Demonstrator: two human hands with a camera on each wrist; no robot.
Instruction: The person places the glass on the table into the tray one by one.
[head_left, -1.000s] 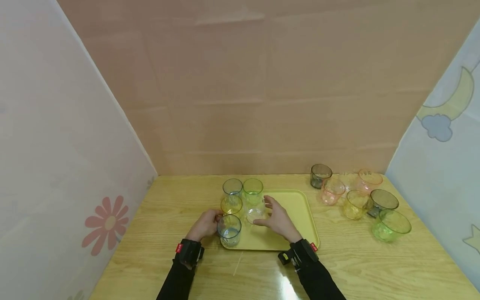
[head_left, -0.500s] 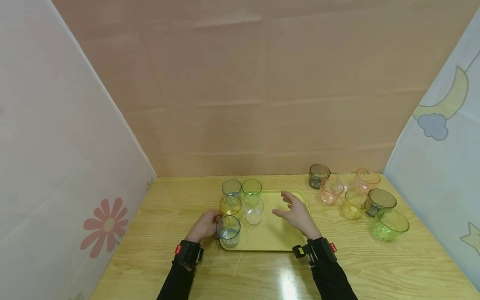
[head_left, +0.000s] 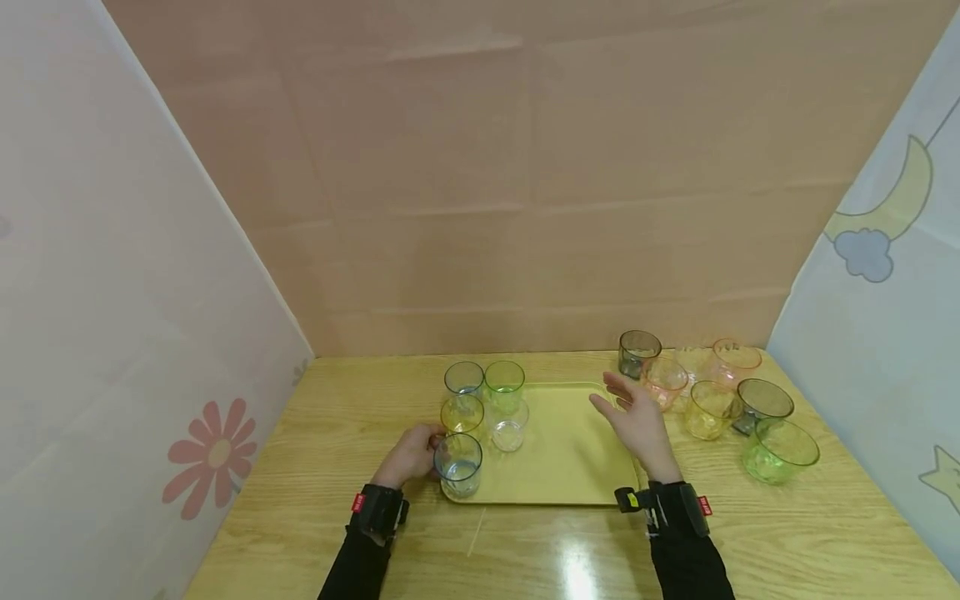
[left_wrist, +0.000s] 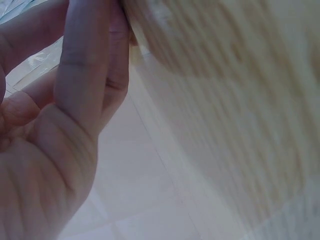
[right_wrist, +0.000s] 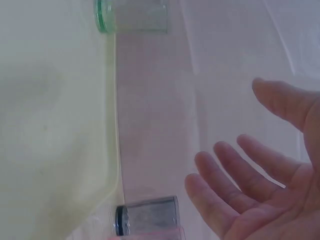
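Beside the left edge of a yellow tray (head_left: 570, 467) is my left hand (head_left: 408, 454), its fingers reaching to the side of a blue-rimmed glass (head_left: 459, 477) and a yellow glass (head_left: 462, 414). In the left wrist view its fingers (left_wrist: 82, 60) look mostly straight, with clear glass behind them. A clear glass (head_left: 507, 435), a green glass (head_left: 505, 379) and another blue-rimmed glass (head_left: 463, 379) also stand at the tray's left side. My right hand (head_left: 642, 427) hovers over the tray's right edge, fingers spread and holding nothing. Its fingertips come close to a pink glass (head_left: 663, 387).
Several tumblers crowd the table's right side: a grey glass (head_left: 638, 357) at the back, a second pink glass (head_left: 738, 358), a yellow one, a dark grey glass (head_left: 765, 400) and a green glass (head_left: 780, 454). A brown wall (head_left: 480, 208) rises behind the table.
My right hand has left the clear glass on the tray and moved right across the tray toward the glasses at the right. The left hand has stayed in place.
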